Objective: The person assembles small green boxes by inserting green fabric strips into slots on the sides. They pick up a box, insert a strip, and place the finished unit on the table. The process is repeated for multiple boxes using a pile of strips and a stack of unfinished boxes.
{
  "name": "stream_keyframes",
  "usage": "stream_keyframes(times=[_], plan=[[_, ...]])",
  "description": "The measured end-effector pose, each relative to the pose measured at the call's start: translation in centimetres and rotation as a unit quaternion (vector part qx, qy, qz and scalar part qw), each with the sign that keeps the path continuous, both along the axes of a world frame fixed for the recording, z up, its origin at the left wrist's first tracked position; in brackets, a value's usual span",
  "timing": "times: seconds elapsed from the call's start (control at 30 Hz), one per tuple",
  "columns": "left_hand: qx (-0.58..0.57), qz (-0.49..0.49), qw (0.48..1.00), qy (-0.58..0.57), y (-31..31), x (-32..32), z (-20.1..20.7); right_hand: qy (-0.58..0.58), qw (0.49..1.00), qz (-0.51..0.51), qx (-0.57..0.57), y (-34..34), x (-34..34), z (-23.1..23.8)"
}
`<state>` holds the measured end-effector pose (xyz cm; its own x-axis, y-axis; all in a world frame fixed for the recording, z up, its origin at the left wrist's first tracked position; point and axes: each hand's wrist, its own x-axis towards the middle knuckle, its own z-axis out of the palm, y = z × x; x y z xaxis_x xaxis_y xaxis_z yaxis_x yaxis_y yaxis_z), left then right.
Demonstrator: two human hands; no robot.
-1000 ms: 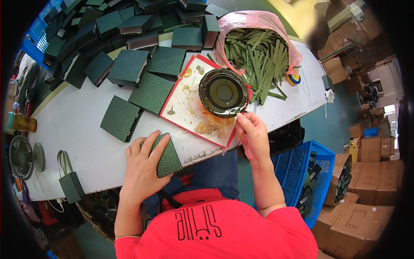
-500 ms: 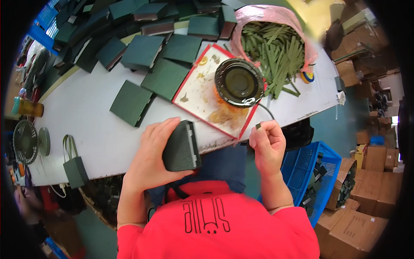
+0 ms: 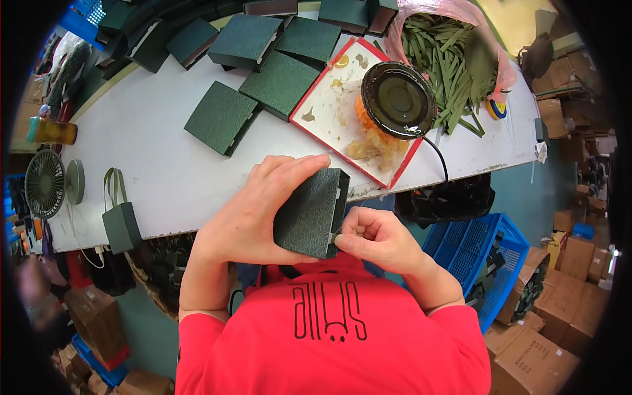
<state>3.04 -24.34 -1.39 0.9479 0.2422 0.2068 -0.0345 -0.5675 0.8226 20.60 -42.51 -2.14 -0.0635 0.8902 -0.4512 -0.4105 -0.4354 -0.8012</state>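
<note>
My left hand (image 3: 247, 214) is wrapped round a dark green textured box (image 3: 306, 214), held tilted over the table's near edge. Its fingers lie along the top and the thumb is under the bottom. Two small whitish bits show along the box's right-hand edge. At the lower one my right hand (image 3: 380, 238) is closed, thumb and forefinger pinched against the edge. Whatever lies between those fingertips is hidden. Just beyond the hands is a round dark pot (image 3: 398, 99) with a glossy top, on a stained red-rimmed white board (image 3: 320, 118).
More dark green boxes (image 3: 220, 118) cover the table's far left. A pink plastic bag (image 3: 505, 72) holds green ribbon strips (image 3: 438, 62). At the left are a small fan (image 3: 45, 183) and a box with a ribbon handle (image 3: 121, 227). A blue crate (image 3: 454, 253) stands right, a cord (image 3: 440, 155) beside the pot.
My right hand, with a small dark green tip showing in its fingers earlier, has come left to the box's edge. The box and left hand have moved right; the view has shifted.
</note>
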Motion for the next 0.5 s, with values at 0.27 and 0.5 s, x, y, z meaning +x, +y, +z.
stream_keyframes(times=[0.27,0.5], plan=[[0.034,-0.008,0.999,0.001,0.1,-0.2,-0.1,-0.050,0.998,0.039,-0.011,0.4,0.0,-0.1],[0.094,-0.025,0.995,0.000,-0.4,0.2,0.4,-0.092,0.989,0.114,-0.019,1.1,0.2,-0.7]])
